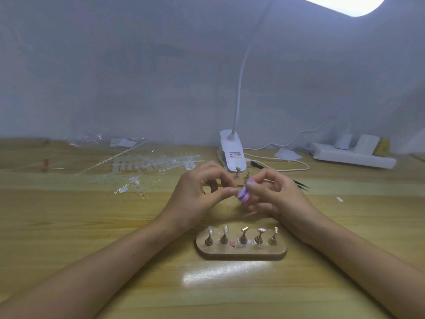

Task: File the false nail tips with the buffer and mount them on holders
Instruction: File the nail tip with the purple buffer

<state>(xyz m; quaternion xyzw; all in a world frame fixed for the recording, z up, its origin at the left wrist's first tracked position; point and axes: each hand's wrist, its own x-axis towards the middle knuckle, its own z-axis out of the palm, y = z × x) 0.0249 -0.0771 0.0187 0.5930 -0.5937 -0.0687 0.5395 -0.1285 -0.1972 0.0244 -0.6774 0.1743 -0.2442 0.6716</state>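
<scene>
Right now I am pinching my left hand thumb to forefinger on a nail tip, which is so small and clear that I can hardly make it out against my own fingertips. My right hand is curling round the buffer, a soft-looking rounded block banded in purple, pink and white. My fingers are hiding most of it, and its end is touching the pinched tip. Both hands are hovering above the wooden table, whose pale grain is glaring with lamplight near me.

Just in front of me the holder stand, a flat oval slab, is carrying five small metal holders on cone feet. The two on the left are wearing pale tips; whether the other three do, I cannot tell. Behind my hands two loose holders are standing by the white clip lamp, partly hidden by my fingers. To the left, clear plastic sprues of tips are lying in a blurred tangle. Black tweezers are poking out past my right hand, and a white power strip is sitting far right.
</scene>
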